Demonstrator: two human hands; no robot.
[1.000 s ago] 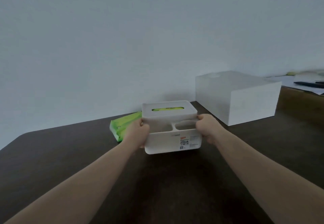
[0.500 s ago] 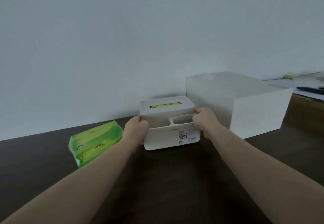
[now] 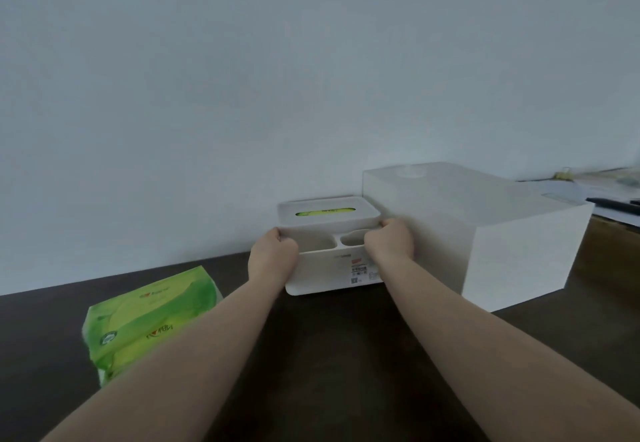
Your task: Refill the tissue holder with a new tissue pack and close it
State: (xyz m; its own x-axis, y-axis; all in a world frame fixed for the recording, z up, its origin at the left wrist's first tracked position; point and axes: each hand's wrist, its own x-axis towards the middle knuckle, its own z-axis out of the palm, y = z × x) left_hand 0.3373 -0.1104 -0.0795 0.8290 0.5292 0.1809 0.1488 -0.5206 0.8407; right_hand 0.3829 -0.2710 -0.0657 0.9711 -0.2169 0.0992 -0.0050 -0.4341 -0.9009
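Observation:
The white tissue holder (image 3: 329, 273) stands on the dark table near the wall, its lid (image 3: 327, 215) on top with green showing through the slot. Two open compartments sit in its front part. My left hand (image 3: 273, 256) grips the holder's left side at the lid edge. My right hand (image 3: 389, 242) grips its right side the same way. A green tissue pack (image 3: 149, 320) lies on the table to the left, apart from the holder and partly behind my left forearm.
A large white box (image 3: 485, 234) stands directly right of the holder, close to my right hand. Papers and a dark pen (image 3: 613, 204) lie on a surface at the far right. The wall rises just behind the holder. The dark table (image 3: 329, 355) stretches toward me.
The holder, held in both hands, has moved farther from me toward the wall and the white box. The green pack now shows fully at the left.

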